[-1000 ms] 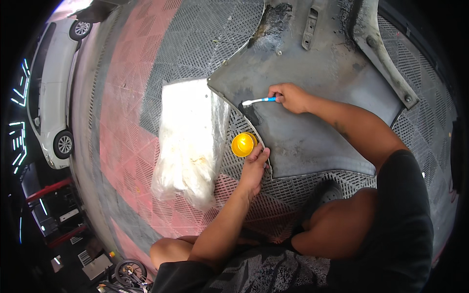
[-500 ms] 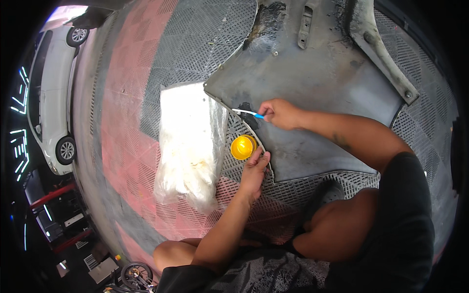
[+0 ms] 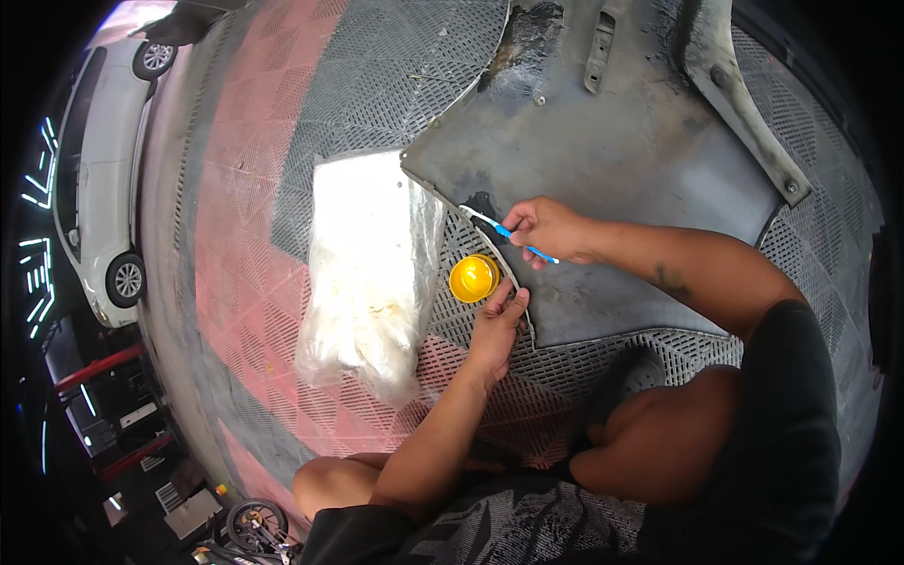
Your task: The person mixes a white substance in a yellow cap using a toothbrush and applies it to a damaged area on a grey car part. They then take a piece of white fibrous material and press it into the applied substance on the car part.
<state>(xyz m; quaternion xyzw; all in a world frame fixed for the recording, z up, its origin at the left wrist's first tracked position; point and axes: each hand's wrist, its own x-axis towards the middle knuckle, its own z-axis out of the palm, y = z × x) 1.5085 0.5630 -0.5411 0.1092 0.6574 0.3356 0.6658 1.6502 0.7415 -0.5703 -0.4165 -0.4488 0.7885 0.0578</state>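
Observation:
My right hand (image 3: 556, 231) is closed around a blue-and-white toothbrush (image 3: 485, 219). The brush's white head end lies at the left edge of a large grey metal car panel (image 3: 612, 169), beside a dark patch (image 3: 481, 203). Below it, my left hand (image 3: 497, 325) has its fingers and thumb closed at the panel's lower left edge, seemingly gripping the rim; some fingertips are hidden. A yellow cup (image 3: 474, 279) sits just beyond the left fingertips, against the panel's edge, its inside yellow too.
Left of the cup lies a clear plastic bag of white material (image 3: 367, 273). Grey and pink grated floor tiles (image 3: 247, 188) spread underneath. A long bracket (image 3: 749, 113) runs along the panel's right side. A white car (image 3: 105, 179) and a small bike (image 3: 256, 527) are at the far left.
The toothbrush has tilted, so its handle end now shows below my right hand. That hand has shifted slightly right and down. My left hand keeps its place at the panel edge.

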